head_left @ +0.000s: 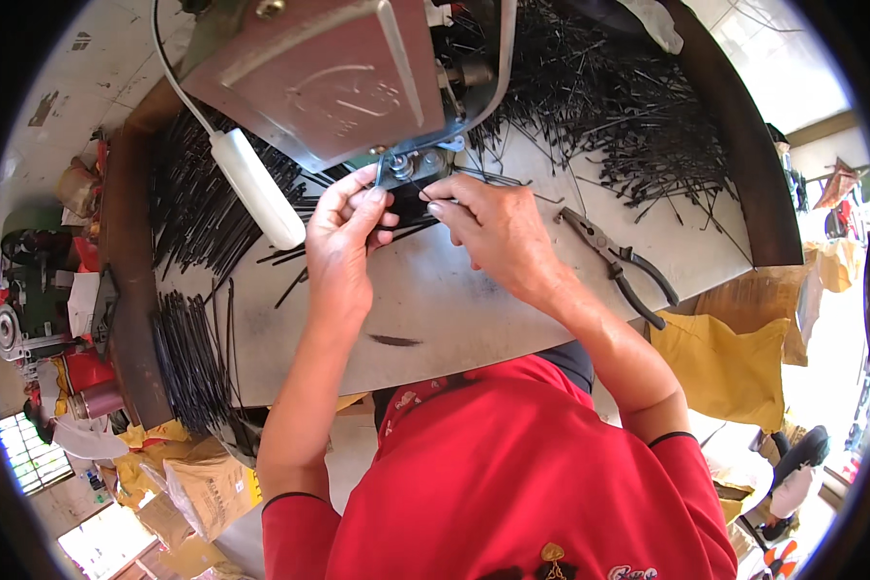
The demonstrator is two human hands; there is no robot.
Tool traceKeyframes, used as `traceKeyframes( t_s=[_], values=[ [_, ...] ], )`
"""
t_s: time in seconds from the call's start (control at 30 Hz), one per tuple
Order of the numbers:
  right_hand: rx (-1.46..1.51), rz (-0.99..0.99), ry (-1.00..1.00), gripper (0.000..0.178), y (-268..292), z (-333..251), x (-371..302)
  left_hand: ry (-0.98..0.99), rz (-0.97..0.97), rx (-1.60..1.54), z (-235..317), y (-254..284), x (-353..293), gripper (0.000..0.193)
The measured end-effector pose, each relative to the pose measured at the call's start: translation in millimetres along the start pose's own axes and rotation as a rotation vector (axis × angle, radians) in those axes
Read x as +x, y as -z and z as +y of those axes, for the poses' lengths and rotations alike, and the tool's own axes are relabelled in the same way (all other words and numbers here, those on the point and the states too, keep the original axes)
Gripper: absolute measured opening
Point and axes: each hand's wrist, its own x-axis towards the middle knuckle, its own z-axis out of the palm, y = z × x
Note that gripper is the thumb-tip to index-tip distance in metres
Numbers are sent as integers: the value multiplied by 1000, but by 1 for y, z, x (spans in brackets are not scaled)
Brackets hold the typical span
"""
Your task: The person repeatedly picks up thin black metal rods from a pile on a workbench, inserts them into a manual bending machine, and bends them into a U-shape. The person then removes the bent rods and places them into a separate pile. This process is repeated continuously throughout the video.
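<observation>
Both hands work close under the head of a machine with a reddish-brown metal housing (329, 87). My left hand (343, 227) is closed, its thumb and fingers pinched together beside the machine's small metal working part (401, 166). What lies between those fingertips is too small to make out. My right hand (503, 227) is closed too, its thumb and forefinger pinching the end of a thin black rod (417, 188) right at that metal part. Some more dark rods pass beneath the hands, partly hidden by the fingers.
A white lamp (256, 188) hangs left of the machine. Black rods lie in a heap (657, 126) at the right and in bundles (188, 358) at the left. Pliers (614, 256) rest on the metal tabletop (435, 300). Raised edges (764, 193) border it. Another person (797, 474) is at far right.
</observation>
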Motion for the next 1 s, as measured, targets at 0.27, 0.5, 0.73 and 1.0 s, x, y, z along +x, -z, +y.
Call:
traceKeyframes(
  t_s=[0.27,0.5,0.73,1.0],
  values=[
    [-366,106,99,14,-16,-4,7,60,-85,-166,-6,1,11,27],
    [-448,122,142,14,-19,-7,10,126,-141,-275,-7,6,16,26],
    [-486,158,202,15,-21,-5,10,116,-185,-270,-4,8,16,27],
    [-482,122,141,14,-21,-5,12,63,-117,-131,-3,3,14,23]
  ],
)
